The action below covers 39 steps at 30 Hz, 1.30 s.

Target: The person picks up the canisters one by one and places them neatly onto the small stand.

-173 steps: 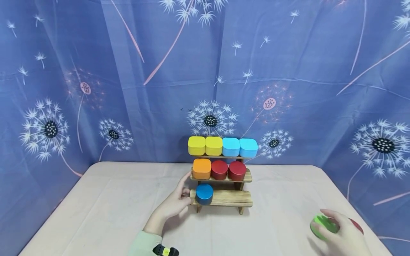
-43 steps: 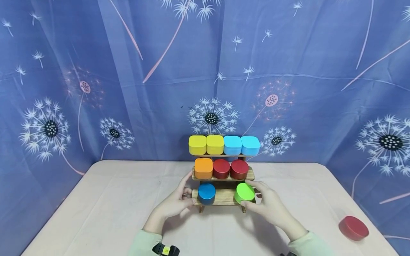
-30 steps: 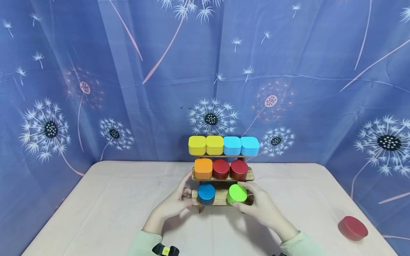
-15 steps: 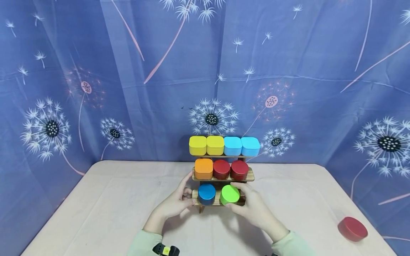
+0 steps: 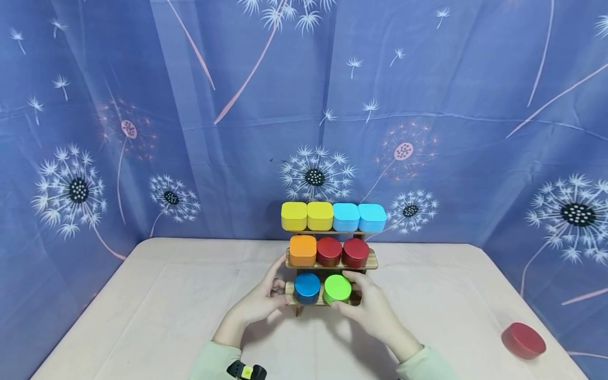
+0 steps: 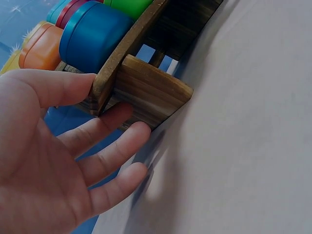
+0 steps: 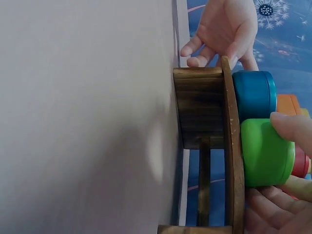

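A three-step wooden display stand (image 5: 370,259) holds several coloured tins. On its lowest step sit a round blue tin (image 5: 306,288) and, just right of it, a round green tin (image 5: 338,288). My right hand (image 5: 372,309) holds the green tin between thumb and fingers; in the right wrist view, the tin's base rests against the step. My left hand (image 5: 254,301) is at the stand's left end, thumb touching the lowest step and index finger reaching up beside the middle step. In the left wrist view, its other fingers (image 6: 114,153) are spread and loosely extended.
Two yellow tins (image 5: 307,216) and two light blue tins (image 5: 359,217) line the top step. The middle step bears an orange tin (image 5: 302,250) and two dark red tins (image 5: 342,252). Another red tin (image 5: 523,341) lies at the table's right. A blue dandelion-print curtain (image 5: 237,158) hangs behind.
My right hand has brought the green tin from the table's right onto the lowest step, then slid it left towards the blue tin. My left hand stays at the stand's left end.
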Tool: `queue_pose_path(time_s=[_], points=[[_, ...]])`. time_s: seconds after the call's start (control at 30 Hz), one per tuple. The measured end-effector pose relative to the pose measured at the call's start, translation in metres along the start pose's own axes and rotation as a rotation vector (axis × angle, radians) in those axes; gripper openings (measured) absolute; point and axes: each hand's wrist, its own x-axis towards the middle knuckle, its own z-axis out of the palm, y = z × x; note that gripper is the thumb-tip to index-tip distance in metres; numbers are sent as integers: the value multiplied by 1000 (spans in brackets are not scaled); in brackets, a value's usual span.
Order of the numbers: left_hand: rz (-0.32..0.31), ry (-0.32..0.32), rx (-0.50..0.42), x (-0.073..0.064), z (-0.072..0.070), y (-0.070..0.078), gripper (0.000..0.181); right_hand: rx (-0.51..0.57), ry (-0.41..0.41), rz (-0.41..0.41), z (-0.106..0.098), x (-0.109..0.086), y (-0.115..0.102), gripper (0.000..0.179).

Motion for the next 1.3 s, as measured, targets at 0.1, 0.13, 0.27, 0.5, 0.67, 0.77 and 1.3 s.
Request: queue_pose_path(time_s=[0.1,0.13,0.27,0.5,0.67,0.77,1.3], points=[[-1,-2,1,0,0,0,92,8,-7,12,-3,-2,2,66],[-1,-1,10,1,0,0,92,2,-9,17,-3,-3,3,64],[-13,8,27,1,0,1,92,-24,-9,30,-4,-4,5,60],[-26,14,37,1,0,-2,92,-56,13,47,1,-3,5,57],[-31,21,39,1,0,-2,93,-59,33,65,4,-4,4,55],[-24,15,41,1,0,-2,92,-46,35,67,3,-4,5,57],[-27,13,45,2,0,-2,93,20,57,64,-17,-12,16,57]])
